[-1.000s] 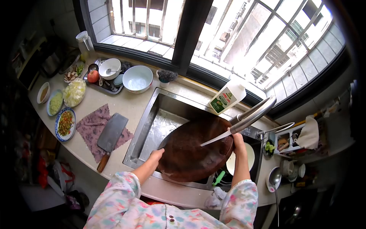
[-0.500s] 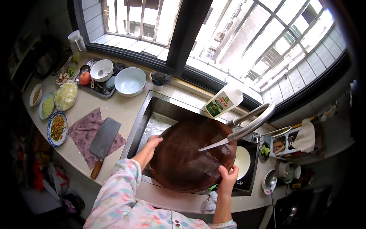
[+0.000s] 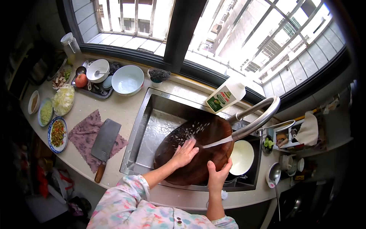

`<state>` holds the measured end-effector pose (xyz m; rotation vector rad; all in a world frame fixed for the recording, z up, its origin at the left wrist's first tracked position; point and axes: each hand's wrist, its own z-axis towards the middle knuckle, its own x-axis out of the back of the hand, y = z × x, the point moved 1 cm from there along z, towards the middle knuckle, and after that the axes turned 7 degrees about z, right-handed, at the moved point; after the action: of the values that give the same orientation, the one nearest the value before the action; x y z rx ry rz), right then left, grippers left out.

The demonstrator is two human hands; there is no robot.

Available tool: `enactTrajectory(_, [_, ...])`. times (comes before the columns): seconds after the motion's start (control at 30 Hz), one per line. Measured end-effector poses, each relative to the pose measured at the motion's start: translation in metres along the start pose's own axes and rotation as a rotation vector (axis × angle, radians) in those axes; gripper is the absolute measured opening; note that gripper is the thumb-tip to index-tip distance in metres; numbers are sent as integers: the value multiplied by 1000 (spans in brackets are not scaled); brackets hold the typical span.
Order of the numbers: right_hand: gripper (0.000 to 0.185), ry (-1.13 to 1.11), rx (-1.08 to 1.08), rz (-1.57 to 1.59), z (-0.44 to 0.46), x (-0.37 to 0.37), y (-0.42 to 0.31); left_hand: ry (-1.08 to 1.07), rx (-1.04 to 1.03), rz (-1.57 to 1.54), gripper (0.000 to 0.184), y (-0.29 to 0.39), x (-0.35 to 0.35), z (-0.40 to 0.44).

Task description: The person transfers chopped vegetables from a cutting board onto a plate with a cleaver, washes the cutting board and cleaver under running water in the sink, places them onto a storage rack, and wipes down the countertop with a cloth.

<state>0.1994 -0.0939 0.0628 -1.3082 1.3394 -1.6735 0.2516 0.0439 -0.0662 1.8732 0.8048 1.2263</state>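
A round, dark brown wooden cutting board (image 3: 204, 157) stands tilted in the metal sink (image 3: 146, 139), its surface wet. Water from the curved faucet (image 3: 263, 118) runs onto it and sprays in drops. My left hand (image 3: 185, 153) lies flat on the board's face beside the stream, fingers stretched out. At the board's right edge my right hand (image 3: 218, 175) grips the rim, thumb up on the near side; some of its fingers are hidden. A pale bowl (image 3: 244, 157) sits in the right basin, close to that hand.
A cleaver (image 3: 106, 141) lies on a purple cloth (image 3: 82, 131) left of the sink. Plates of chopped food, including a blue-rimmed plate (image 3: 51, 144), line the counter's left end. A white jug (image 3: 227, 94) stands behind the sink. A ladle (image 3: 275, 174) rests at the right.
My left hand has left the board's left edge and moved onto its face. The board tilts more steeply and water now splashes off it. My right hand still holds the rim.
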Motion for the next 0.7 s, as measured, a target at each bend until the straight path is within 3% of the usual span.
enactTrajectory(0.07, [78, 19, 297, -190, 7, -3, -17, -26, 49, 29, 66, -12, 2, 4])
enactTrajectory(0.13, [76, -37, 541, -497, 20, -4, -37, -56, 298, 72, 71, -43, 14, 1])
enactTrajectory(0.17, [62, -101, 585, -685, 28, -6, -44, -49, 396, 30, 71, -77, 12, 0])
enactTrajectory(0.2, [52, -205, 616, -773, 38, -7, -46, 10, 359, -47, 72, -114, 5, 3])
enactTrajectory(0.23, [43, -313, 641, -861, 46, -7, -45, -17, 488, -81, 73, -148, -9, 1])
enactTrajectory(0.27, [25, -291, 731, -795, 52, -10, -47, 2, 510, -92, 73, -147, -10, -6])
enactTrajectory(0.37, [16, -335, 776, -770, 61, -12, -41, -24, 536, 13, 70, -79, 1, -21])
enactTrajectory(0.43, [18, -355, 749, -806, 61, -11, -39, -60, 234, 66, 65, -19, 3, -26])
enactTrajectory(0.53, [19, -342, 763, -773, 62, -11, -38, 47, -146, 8, 56, 56, -1, -14])
enactTrajectory(0.63, [15, -262, 814, -739, 65, -13, -32, -19, -175, 41, 52, 60, 0, 25])
enactTrajectory(0.67, [14, -269, 812, -747, 65, -12, -32, 55, -525, 174, 55, 4, -22, 56])
enactTrajectory(0.7, [13, -274, 807, -752, 64, -12, -33, -12, -281, 111, 56, 16, -3, 40])
